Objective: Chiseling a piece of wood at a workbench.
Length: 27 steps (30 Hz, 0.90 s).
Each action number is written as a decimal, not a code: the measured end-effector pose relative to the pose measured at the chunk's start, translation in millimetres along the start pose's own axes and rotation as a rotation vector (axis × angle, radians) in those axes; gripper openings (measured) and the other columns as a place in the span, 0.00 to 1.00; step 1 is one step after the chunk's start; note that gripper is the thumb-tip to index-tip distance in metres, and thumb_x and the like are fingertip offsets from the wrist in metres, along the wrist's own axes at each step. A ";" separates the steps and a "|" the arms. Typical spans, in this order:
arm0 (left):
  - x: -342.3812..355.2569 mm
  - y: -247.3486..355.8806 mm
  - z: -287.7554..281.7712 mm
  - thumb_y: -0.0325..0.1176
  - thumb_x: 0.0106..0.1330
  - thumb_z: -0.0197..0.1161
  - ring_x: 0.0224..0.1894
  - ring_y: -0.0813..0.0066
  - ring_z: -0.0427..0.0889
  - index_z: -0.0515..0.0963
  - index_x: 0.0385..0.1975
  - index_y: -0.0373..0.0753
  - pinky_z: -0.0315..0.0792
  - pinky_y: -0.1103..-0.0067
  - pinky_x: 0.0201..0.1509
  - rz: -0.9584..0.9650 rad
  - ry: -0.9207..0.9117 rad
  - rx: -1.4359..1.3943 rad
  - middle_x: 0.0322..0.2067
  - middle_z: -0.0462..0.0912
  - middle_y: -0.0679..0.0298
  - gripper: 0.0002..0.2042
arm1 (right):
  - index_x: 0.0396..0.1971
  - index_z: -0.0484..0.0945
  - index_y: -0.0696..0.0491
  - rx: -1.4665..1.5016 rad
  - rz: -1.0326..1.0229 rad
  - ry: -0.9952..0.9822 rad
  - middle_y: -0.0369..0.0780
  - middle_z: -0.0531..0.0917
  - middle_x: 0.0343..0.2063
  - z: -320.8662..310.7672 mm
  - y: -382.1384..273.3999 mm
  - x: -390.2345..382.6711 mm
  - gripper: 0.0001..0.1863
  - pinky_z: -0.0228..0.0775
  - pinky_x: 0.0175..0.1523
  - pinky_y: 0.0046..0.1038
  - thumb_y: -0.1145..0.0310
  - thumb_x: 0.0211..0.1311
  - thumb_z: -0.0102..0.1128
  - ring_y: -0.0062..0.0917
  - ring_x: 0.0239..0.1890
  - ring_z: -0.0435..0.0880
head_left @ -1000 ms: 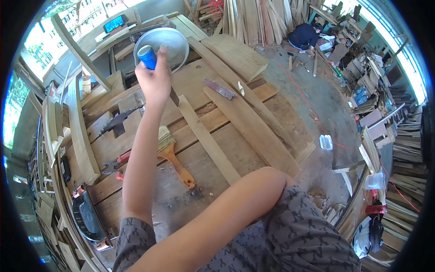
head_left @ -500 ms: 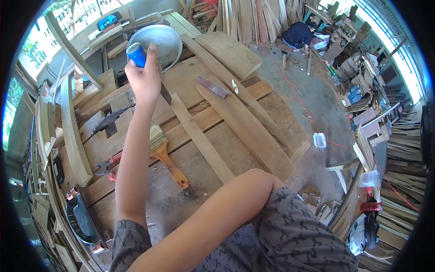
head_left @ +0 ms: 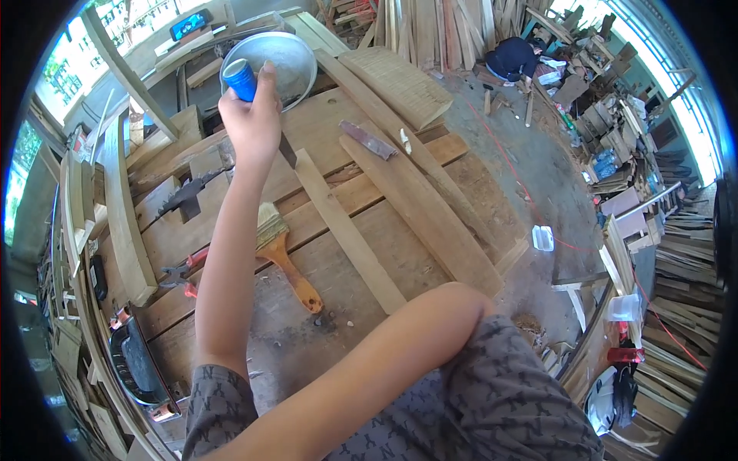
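Note:
My left hand (head_left: 250,115) grips an upright blue cylinder (head_left: 238,77), thumb alongside it, in front of a wide metal bowl (head_left: 288,58). A dark flat strip, perhaps a blade (head_left: 286,150), shows below the hand by the end of a narrow plank (head_left: 346,238). Beside my left forearm lie a wide paintbrush (head_left: 288,273) and red-handled pliers (head_left: 177,276). A worn purplish strip (head_left: 369,140) rests on a board to the right. My bent bare limb crosses the lower middle; my right hand is not visible.
The wooden workbench (head_left: 181,330) holds loose boards (head_left: 127,230) and a phone (head_left: 188,27) at the back. A dark tool (head_left: 138,361) sits at its left. Another person (head_left: 511,58) crouches among scrap wood at upper right. A red cord (head_left: 515,177) runs over the floor.
The whole view has shifted slightly. My left hand keeps its grip on the blue cylinder in front of the bowl, with little visible movement against the bench.

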<state>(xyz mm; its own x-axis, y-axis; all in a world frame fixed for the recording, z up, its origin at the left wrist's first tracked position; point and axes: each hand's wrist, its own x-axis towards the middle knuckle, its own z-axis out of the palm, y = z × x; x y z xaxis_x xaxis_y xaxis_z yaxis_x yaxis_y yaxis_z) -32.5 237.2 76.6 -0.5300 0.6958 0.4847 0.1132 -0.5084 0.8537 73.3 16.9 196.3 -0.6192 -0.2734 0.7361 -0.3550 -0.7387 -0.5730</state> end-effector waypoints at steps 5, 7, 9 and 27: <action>1.3 -6.0 -2.5 0.41 0.70 0.69 0.16 0.85 0.68 0.69 0.21 0.43 0.60 0.83 0.19 -0.001 0.001 -0.054 0.15 0.69 0.72 0.19 | 0.26 0.74 0.58 -0.903 0.155 0.493 0.43 0.78 0.28 -16.9 -23.7 -61.1 0.24 0.70 0.41 0.39 0.53 0.75 0.49 0.35 0.33 0.78; 2.2 -6.0 -6.4 0.42 0.70 0.69 0.16 0.85 0.68 0.71 0.21 0.42 0.61 0.83 0.19 0.032 0.021 -0.028 0.15 0.70 0.72 0.18 | 0.27 0.77 0.57 -1.610 0.102 0.597 0.44 0.81 0.28 -23.8 -46.3 -103.4 0.15 0.72 0.43 0.41 0.59 0.65 0.63 0.41 0.32 0.81; 0.3 -3.8 -0.2 0.39 0.72 0.66 0.18 0.89 0.68 0.70 0.18 0.40 0.62 0.82 0.21 0.050 0.009 0.014 0.16 0.73 0.76 0.19 | 0.33 0.81 0.56 -1.983 0.361 0.896 0.45 0.85 0.35 -24.8 -83.1 -153.8 0.12 0.75 0.50 0.41 0.61 0.60 0.68 0.41 0.44 0.83; -11.2 4.7 3.8 0.38 0.75 0.62 0.18 0.89 0.68 0.75 0.20 0.40 0.59 0.84 0.20 0.035 -0.066 0.084 0.15 0.70 0.76 0.18 | 0.66 0.71 0.51 -2.249 1.205 1.425 0.54 0.74 0.56 -22.7 -64.9 -291.0 0.36 0.66 0.65 0.45 0.59 0.59 0.71 0.49 0.60 0.71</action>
<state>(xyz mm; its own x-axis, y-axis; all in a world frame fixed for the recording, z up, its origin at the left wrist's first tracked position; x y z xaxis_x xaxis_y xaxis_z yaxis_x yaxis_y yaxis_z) -22.8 228.9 76.0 -0.4684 0.7119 0.5233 0.2021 -0.4903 0.8478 260.6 158.4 11.1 -0.4025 0.8800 0.2521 0.8553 0.4597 -0.2391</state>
